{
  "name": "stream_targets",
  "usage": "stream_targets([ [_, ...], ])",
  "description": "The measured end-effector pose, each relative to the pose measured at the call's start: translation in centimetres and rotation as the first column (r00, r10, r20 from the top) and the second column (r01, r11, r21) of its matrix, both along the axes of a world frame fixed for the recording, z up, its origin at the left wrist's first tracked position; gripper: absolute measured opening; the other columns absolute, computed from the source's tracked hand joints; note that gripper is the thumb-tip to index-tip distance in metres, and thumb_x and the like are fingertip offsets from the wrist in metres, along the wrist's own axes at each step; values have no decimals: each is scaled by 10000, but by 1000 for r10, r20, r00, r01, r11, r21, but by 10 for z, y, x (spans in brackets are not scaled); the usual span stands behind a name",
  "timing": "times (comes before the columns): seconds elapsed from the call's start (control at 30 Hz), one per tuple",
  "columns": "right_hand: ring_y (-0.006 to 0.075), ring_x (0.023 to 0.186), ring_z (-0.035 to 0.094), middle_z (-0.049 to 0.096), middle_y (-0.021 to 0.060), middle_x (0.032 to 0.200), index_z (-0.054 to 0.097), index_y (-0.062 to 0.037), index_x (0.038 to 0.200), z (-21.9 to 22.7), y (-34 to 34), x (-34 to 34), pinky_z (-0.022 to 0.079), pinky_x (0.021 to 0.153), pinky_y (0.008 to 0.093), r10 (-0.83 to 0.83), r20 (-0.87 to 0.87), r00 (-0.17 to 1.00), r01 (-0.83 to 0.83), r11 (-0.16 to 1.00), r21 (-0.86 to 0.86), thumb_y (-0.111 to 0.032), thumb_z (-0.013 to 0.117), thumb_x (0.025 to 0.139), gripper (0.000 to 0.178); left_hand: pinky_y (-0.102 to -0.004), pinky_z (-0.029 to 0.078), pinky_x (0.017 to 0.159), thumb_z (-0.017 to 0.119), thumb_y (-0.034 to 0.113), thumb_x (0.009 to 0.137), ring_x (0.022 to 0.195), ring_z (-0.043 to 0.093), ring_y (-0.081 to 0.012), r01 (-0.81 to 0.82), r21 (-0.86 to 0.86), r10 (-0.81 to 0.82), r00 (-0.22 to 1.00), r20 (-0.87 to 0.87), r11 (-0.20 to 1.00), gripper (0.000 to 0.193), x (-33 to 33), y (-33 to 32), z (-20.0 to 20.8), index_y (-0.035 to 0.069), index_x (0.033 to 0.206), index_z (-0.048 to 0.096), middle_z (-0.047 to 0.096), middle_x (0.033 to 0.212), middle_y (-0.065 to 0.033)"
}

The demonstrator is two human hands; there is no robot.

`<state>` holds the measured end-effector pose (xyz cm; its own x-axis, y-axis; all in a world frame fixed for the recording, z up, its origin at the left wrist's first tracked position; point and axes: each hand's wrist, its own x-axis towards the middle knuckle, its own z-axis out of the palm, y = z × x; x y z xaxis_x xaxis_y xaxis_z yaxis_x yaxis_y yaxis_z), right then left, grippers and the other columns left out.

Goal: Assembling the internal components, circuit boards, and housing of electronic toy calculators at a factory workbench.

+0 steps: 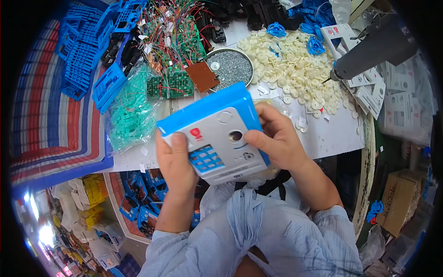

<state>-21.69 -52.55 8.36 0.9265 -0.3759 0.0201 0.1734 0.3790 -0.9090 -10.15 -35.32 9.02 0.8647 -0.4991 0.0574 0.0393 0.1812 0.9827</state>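
1. Left hand [174, 161] is clasping a blue plastic casing [203, 108] by its left end, grip closed.
2. Right hand [282, 141] is likewise clasping the right end, thumb touching the grey faceplate [214, 134].
3. Casing is hovering over the near edge of the bench [334, 138].

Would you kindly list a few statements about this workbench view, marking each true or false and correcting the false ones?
1. The left hand and right hand both hold a blue-and-white casing. True.
2. The right thumb covers the casing's round hole. False: the thumb is beside the hole, which shows.
3. A brown board overlaps a round dish in this view. True.
4. The dark grey tool's tip appears over the cream discs. True.
5. The round dish is right of the cream discs. False: it is left of them.
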Motion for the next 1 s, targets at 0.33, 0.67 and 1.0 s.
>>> stream_targets([
  [0.33, 43, 813, 622, 700, 34, 908, 634, -3, 1058, 2, 5, 0, 505, 704, 215, -77, -19, 997, 77, 997, 0, -209, 696, 964, 235, -338, 506, 926, 574, 317, 1031, 1056, 624, -172, -5, -77, 22, 976, 215, 997, 415, 0, 7, -17, 8, 1284, 458, 627, 1170, -127],
  [0.67, 81, 895, 653, 716, 71, 1009, 637, 29, 1149, 0, -11, 10, 536, 746, 233, 80, -55, 995, -80, 997, -6, -138, 691, 953, 263, -325, 557, 829, 559, 261, 1038, 942, 671, -161, -109, -22, 108, 993, -39, 994, 321, 15, -16, 10, -2, 1217, 519, 670, 1102, -126],
  [1.0, 178, 1069, 667, 679, 170, 1185, 514, 87, 1312, 1, -8, -29, 572, 903, 300, 272, -203, 941, -241, 957, 165, 24, 661, 913, 430, -317, 606, 752, 584, 354, 1020, 890, 727, -187, -59, -69, 36, 954, -297, 996, 359, 37, -15, 1, 16, 1140, 618, 713, 1074, -117],
])
